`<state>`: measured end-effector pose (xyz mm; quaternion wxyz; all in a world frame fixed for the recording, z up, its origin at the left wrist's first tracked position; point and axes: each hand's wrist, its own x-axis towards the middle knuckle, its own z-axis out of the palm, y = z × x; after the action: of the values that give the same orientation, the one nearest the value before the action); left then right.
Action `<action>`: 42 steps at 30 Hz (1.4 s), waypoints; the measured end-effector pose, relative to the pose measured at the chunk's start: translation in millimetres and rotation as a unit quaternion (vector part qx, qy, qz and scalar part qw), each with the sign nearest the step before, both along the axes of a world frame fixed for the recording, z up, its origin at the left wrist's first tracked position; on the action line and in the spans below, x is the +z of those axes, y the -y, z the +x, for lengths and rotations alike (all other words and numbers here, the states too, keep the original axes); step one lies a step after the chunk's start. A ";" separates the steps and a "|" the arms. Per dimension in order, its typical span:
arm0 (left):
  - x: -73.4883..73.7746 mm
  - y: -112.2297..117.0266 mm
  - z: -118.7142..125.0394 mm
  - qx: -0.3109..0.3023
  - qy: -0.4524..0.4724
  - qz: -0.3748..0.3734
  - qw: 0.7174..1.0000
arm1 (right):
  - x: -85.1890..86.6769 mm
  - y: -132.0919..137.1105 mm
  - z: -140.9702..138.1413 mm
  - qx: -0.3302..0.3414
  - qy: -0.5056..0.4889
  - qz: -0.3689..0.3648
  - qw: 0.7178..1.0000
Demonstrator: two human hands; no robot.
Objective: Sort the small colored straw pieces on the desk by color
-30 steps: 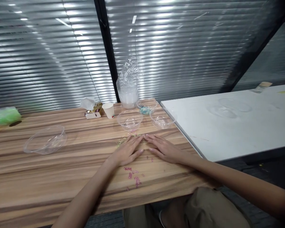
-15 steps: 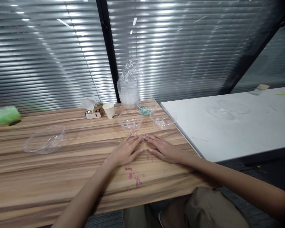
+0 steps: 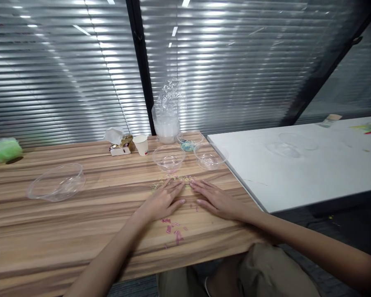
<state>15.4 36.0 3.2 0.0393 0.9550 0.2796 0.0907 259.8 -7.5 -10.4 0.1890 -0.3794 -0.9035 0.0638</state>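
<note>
My left hand [image 3: 162, 200] lies flat on the wooden table [image 3: 80, 214], fingers stretched out, palm down. Beside it my right hand [image 3: 215, 198] is flat too, fingers spread, their tips almost meeting the left hand's. Thin yellow-green bits [image 3: 173, 180] are scattered just beyond my fingertips. Small pink pieces [image 3: 173, 229] lie on the wood below my left hand, near the front edge. Neither hand holds anything.
Three small clear bowls [image 3: 168, 157] [image 3: 209, 156] [image 3: 190, 139] stand beyond my hands; the far one holds blue bits. A stack of clear bowls in plastic [image 3: 167, 115], a paper cup [image 3: 141, 144], a larger clear bowl [image 3: 56, 186] and a white table [image 3: 297, 165] at right.
Both hands have slid a little toward me, uncovering more of the yellow-green bits beyond the fingertips. The view has shifted slightly.
</note>
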 end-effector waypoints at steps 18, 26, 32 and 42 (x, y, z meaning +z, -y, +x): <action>1.0 9.7 -2.0 0.004 -0.018 -0.024 1.000 | 13.9 34.9 -0.1 0.018 0.027 -0.077 0.997; 10.3 19.5 -2.9 0.005 -0.025 -0.032 0.999 | 19.1 36.4 0.4 0.056 0.074 -0.125 0.988; 11.0 21.9 -7.7 -0.009 -0.025 -0.048 0.998 | 15.0 35.0 0.4 0.084 0.089 -0.130 0.984; 25.9 27.4 -7.1 -0.054 0.084 -0.241 0.965 | 13.2 37.2 0.0 0.067 0.080 -0.111 0.988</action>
<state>8.4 8.6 29.1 0.2963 0.9200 0.2368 0.0986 259.8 -44.7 2.8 0.0680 -0.3407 -0.9263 0.1457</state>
